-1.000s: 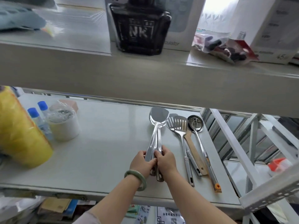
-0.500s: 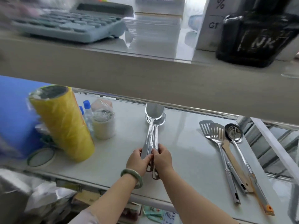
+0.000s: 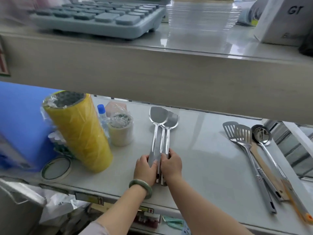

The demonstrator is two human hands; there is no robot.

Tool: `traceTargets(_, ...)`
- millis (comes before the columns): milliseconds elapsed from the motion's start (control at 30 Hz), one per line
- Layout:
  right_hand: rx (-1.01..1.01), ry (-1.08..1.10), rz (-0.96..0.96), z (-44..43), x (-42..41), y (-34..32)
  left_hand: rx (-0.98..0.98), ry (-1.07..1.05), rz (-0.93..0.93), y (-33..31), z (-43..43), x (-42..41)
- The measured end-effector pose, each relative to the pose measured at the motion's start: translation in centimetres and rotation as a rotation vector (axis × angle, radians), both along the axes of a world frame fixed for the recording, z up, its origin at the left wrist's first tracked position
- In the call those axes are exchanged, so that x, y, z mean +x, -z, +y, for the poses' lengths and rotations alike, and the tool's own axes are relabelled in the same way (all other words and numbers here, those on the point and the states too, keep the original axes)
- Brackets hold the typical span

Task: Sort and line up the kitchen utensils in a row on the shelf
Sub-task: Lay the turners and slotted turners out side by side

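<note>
Two steel spatulas (image 3: 161, 133) lie stacked at the centre of the frame on the shelf (image 3: 203, 160), blades pointing toward the back edge, the upper blade offset left of the lower one. The left hand (image 3: 146, 168) and the right hand (image 3: 171, 167) are both clamped on the handles from either side, thumbs on top, so each grip is closed on the pair.

Four other utensils sit well apart at the right of the frame: two slotted turners (image 3: 240, 134), a wooden-handled tool (image 3: 264, 168) partly hidden under them, and a ladle (image 3: 261, 134). Their handles cross and overlap, so that group is not yet a clean row.

Probable faults:

- Slip. The polished handles bear on each other. Uneven pressure from either grip is likely to let one spatula slide or rotate out of line.
- Collision at left. A yellow roll (image 3: 79, 133), a small wrapped tape roll (image 3: 120, 131) and a blue-capped bottle (image 3: 101, 114) stand just beside the blades. A leftward shift risks tipping them.
- Overhang. The handle ends lie near the front edge of the shelf. A pull toward the person risks a drop.
- Separation. Parting the stacked pair too quickly may send one blade skidding on the glossy surface.
</note>
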State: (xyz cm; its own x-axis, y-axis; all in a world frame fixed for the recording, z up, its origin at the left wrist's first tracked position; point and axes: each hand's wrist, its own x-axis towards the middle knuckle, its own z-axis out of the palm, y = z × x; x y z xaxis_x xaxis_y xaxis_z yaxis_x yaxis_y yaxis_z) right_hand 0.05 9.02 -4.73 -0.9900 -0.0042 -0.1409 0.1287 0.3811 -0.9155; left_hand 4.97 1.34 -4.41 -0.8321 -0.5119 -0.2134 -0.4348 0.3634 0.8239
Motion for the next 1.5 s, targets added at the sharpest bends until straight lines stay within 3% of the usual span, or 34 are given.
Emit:
traceTargets(333,0.192,-0.012,-0.036,0.5,-0.8,0.5,-0.272,-0.068,-0.106,0.4,-2.8,-0.8)
traceTargets(533,0.281,-0.127,-0.086,3.6,-0.7,-0.2,-0.433,-0.027,-0.176,0.6,-2.7,-1.1)
traceTargets(700,0.335,-0.016,0.064,10.7,-1.2,-1.5,-0.513,-0.074,-0.169,-0.5,-1.9,-1.8)
traceTargets(800,0.361,0.111,0.194,15.9,-1.7,-2.2,-0.46,-0.058,0.031,-2.1,1.5,-2.9)
traceTargets(967,0.494,0.286,0.247,23.6,-2.5,-2.9,-0.244,0.295,0.234,-3.3,11.1,-4.2)
traceTargets(1200,0.698,0.208,0.127,30.3,-1.4,-2.1,-0.055,0.533,0.012,-1.9,22.7,-3.5)
traceTargets(1500,0.696,0.004,0.184,31.4,-1.4,-1.7,-0.075,0.521,-0.064,-1.6,27.8,-3.1)
